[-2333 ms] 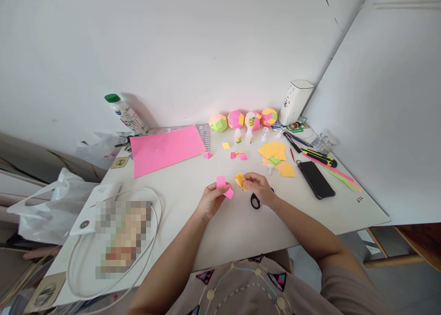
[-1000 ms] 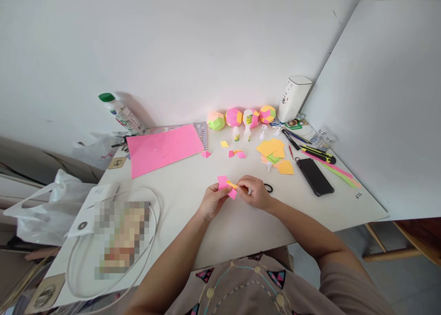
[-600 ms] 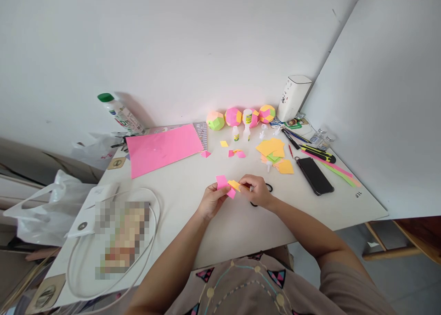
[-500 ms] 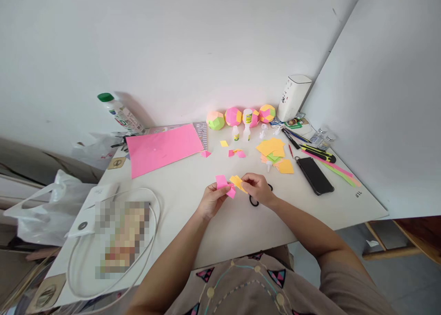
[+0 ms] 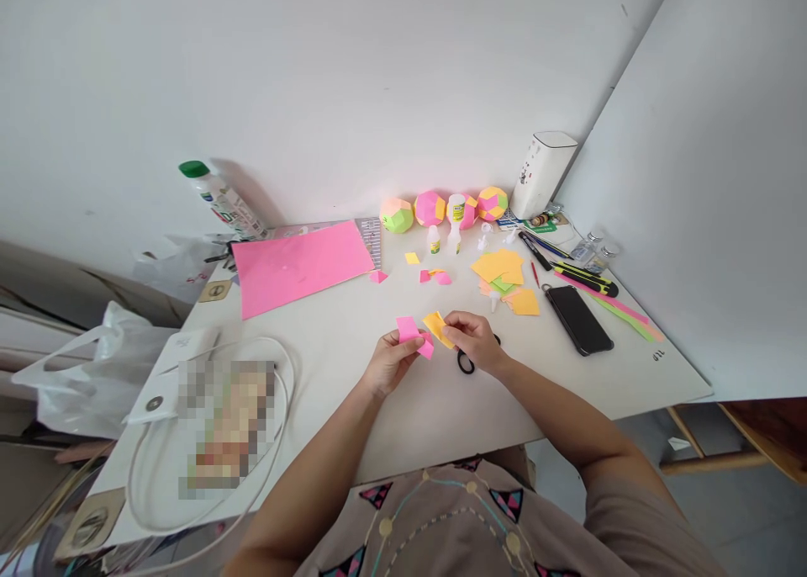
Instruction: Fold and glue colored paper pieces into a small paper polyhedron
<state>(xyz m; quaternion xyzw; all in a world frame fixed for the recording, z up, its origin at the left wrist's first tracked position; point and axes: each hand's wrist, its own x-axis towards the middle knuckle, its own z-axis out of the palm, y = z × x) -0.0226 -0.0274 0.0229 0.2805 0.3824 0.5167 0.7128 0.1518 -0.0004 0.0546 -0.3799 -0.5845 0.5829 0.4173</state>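
Note:
My left hand point(image 5: 387, 363) pinches a folded pink paper piece point(image 5: 411, 334) above the white table point(image 5: 353, 392). My right hand point(image 5: 474, 340) pinches a folded orange paper piece point(image 5: 437, 326), whose edge touches the pink piece. Both hands hover over the middle of the table. Black scissors point(image 5: 466, 362) lie on the table just under my right hand, partly hidden by it.
A large pink sheet point(image 5: 301, 263) lies at back left. Orange and green paper squares point(image 5: 504, 278), glue bottles point(image 5: 441, 239), coloured paper balls point(image 5: 435, 209), a black phone point(image 5: 578, 320), cutters and pens point(image 5: 580, 278) sit at back right. A white cable loop point(image 5: 277, 451) lies at front left.
The orange piece was pushed against the pink piece about a second ago, then drawn slightly back and turned up. Both hands stayed in nearly the same place.

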